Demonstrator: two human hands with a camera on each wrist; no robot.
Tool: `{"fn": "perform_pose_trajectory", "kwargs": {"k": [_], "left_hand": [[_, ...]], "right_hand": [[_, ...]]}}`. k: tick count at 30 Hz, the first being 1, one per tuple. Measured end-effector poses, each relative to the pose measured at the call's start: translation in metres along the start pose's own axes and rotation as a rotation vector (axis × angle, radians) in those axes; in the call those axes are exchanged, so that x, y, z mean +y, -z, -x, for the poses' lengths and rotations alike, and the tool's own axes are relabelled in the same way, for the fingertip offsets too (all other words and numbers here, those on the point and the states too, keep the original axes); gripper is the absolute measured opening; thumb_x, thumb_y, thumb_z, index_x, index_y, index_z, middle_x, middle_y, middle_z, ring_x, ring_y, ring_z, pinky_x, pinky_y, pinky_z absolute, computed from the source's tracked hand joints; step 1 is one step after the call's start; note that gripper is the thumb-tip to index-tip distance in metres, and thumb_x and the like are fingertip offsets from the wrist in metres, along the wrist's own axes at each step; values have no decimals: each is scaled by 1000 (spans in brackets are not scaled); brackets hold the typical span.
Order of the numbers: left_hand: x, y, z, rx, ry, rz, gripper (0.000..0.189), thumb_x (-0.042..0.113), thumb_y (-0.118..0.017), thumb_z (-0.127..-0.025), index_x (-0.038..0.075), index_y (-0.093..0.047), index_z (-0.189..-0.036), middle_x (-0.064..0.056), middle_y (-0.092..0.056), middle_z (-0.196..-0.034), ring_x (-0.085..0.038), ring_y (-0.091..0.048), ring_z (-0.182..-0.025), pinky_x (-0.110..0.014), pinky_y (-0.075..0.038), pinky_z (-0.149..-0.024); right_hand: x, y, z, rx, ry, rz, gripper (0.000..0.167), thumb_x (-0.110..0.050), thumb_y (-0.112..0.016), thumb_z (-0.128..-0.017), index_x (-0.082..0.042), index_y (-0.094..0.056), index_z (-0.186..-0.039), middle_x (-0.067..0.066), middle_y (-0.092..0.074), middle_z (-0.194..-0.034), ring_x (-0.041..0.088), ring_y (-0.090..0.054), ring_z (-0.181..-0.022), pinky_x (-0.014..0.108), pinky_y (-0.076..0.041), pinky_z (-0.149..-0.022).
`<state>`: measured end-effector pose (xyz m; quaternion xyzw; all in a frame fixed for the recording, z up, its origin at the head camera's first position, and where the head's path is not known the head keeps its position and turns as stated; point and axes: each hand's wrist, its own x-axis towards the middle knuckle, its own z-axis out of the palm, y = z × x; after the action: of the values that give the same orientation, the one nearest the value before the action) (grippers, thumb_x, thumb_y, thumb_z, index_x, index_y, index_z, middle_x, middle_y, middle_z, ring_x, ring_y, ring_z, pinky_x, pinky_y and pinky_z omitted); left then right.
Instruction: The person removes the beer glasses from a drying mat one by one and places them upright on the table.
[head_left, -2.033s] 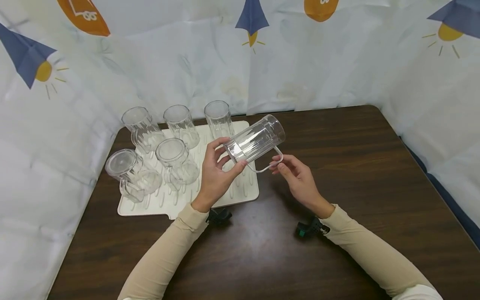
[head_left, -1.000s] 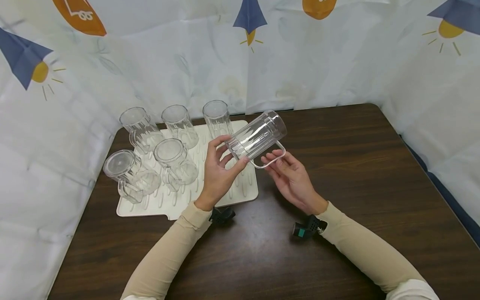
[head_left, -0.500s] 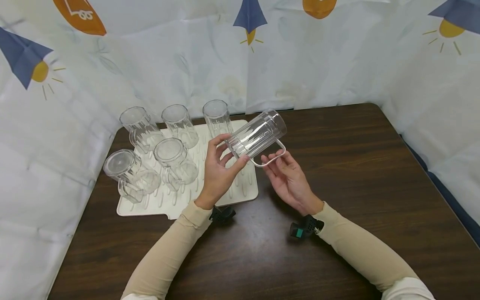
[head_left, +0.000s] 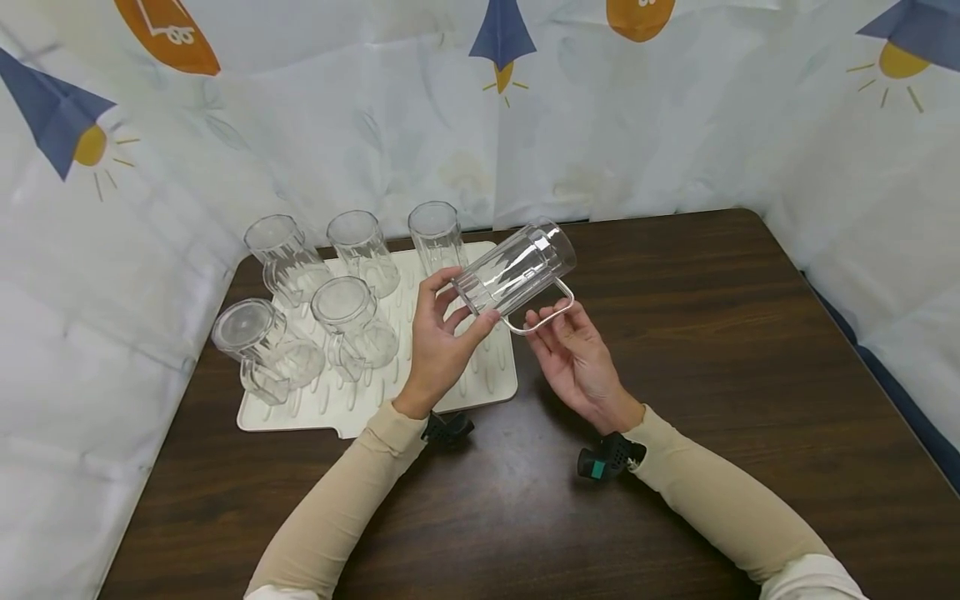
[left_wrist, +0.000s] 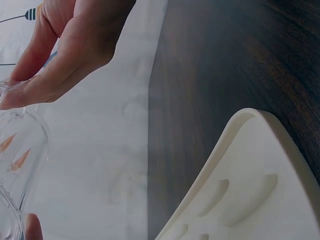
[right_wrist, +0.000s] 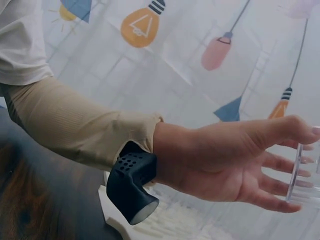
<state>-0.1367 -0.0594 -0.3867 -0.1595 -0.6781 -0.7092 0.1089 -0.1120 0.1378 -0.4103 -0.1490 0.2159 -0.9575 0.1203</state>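
A clear glass mug (head_left: 513, 268) is held tilted above the table, its far end up and to the right. My left hand (head_left: 442, 346) grips its lower left end, thumb in front and fingers behind. My right hand (head_left: 581, 362) holds the mug's handle (head_left: 564, 304) at the fingertips, palm turned partly up. In the left wrist view, the right hand (left_wrist: 75, 55) pinches the glass at the left edge. The right wrist view shows the left hand (right_wrist: 220, 162) with fingers spread around the mug's end (right_wrist: 307, 170).
Several upside-down-looking or upright glass mugs, such as the front one (head_left: 356, 329), stand on a white ridged drying mat (head_left: 480, 379) at left. A dark wooden table (head_left: 712, 350) lies beneath. A printed white curtain (head_left: 637, 142) borders the back and sides.
The right hand has turned its palm more upward and its fingers have shifted left along the handle. The held mug has risen slightly. Over the last half second, almost nothing moves.
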Motion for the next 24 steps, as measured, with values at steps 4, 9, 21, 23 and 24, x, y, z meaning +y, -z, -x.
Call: {"fn": "perform_pose_trajectory", "kwargs": {"k": [4, 9, 21, 23, 24], "left_hand": [[1, -1, 1, 2, 0, 11, 71, -6, -74, -88, 0, -36, -148, -13, -41, -149, -19, -53, -131, -21, -56, -103], [1, -1, 2, -4, -3, 12, 70, -3, -73, -89, 1, -36, -147, -9, -43, -146, -17, -53, -130, -25, -56, -104], [5, 1, 0, -27, -21, 27, 80, -1, -74, -87, 3, -31, -155, -7, -37, -153, -20, -51, -138, -20, -54, -104], [5, 2, 0, -31, -31, 28, 81, 6, -76, -89, 4, -31, -156, -8, -37, -153, -21, -50, -140, -21, -54, -104], [6, 2, 0, -33, -37, 28, 81, 11, -78, -90, 4, -31, -156, -8, -37, -153, -22, -50, -141, -21, -54, -104]], "right_hand": [[-1, -1, 0, 3, 3, 9, 18, -7, -47, -108, -14, -62, -116, 2, -71, -114, 15, -71, -115, 28, -54, -110], [-2, -3, 0, 7, 17, 21, 18, -8, -47, -108, -15, -61, -115, 1, -71, -113, 14, -71, -111, 26, -55, -108], [-5, -13, -2, -6, 54, -28, 20, -6, -45, -108, -12, -63, -114, 4, -72, -111, 16, -72, -110, 27, -56, -107], [-7, -15, -3, -6, 63, -35, 20, -6, -45, -108, -12, -63, -114, 4, -72, -110, 16, -72, -109, 27, -56, -107], [-8, -16, -3, -7, 66, -43, 20, -5, -45, -108, -11, -63, -114, 4, -72, -110, 17, -72, -109, 27, -56, -106]]}}
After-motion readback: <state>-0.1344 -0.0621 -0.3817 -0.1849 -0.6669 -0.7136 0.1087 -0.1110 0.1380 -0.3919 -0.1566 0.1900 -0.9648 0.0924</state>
